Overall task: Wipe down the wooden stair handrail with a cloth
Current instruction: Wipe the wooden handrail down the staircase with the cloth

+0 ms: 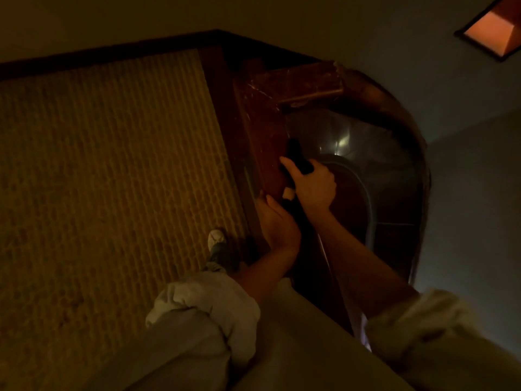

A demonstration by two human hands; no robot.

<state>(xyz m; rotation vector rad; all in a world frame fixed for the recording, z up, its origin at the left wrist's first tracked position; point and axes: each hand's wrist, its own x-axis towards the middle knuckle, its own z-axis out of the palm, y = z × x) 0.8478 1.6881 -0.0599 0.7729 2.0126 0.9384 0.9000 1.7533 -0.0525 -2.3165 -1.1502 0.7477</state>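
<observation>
The dark wooden handrail [265, 131] runs away from me down the middle of the dim view and turns right at a corner [296, 83]. My right hand [313, 184] grips a dark cloth [297, 156] and presses it against the rail's right side; a small pale tag [288, 193] sticks out below the fingers. Just behind it, my left hand [277, 221] grips the rail, fingers curled over its top edge. The cloth's lower end disappears between my two hands.
A ribbed tan carpet [112, 170] covers the landing left of the rail, with my shoe [217, 241] on it near the rail's base. Right of the rail the stairwell drops to a curved, shiny floor [344, 142]. A lit opening [493, 32] sits in the wall at top right.
</observation>
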